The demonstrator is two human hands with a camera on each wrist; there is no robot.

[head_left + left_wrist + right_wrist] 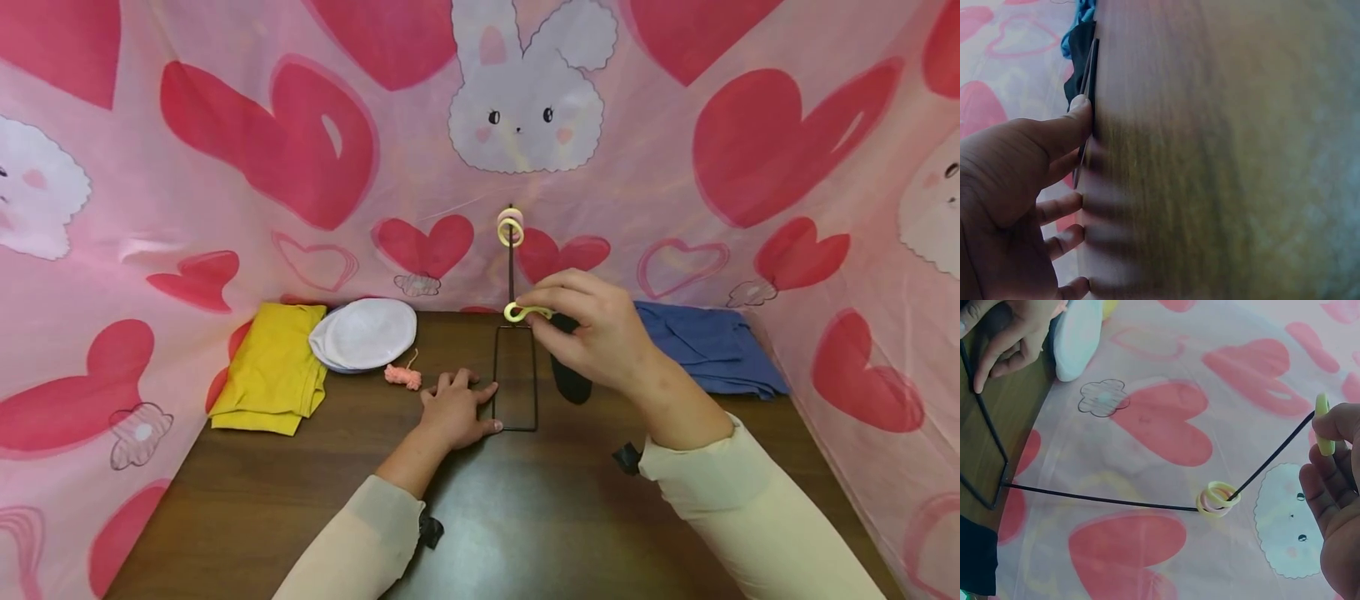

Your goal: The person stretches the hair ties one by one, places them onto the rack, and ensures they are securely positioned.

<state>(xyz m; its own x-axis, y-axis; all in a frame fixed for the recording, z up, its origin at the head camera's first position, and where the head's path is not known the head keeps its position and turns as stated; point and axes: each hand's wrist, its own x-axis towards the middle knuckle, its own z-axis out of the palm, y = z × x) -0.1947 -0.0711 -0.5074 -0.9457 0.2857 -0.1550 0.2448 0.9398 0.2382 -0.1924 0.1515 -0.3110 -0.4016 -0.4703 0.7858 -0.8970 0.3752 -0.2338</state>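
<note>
My right hand [600,333] pinches a yellow ring [522,312] in its grip beside the black wire stand [514,379]; my left hand [455,410], fingers spread, presses its base on the worktop [525,517]

Dark wood worktop [525,517]. Wire stand base [515,379] sits mid-back. Left of it: pink yarn scrap [403,376], white caps [365,333], then folded yellow cloth [273,368]. Right of it: black cloth [570,379], blue cloth [708,348].
</note>
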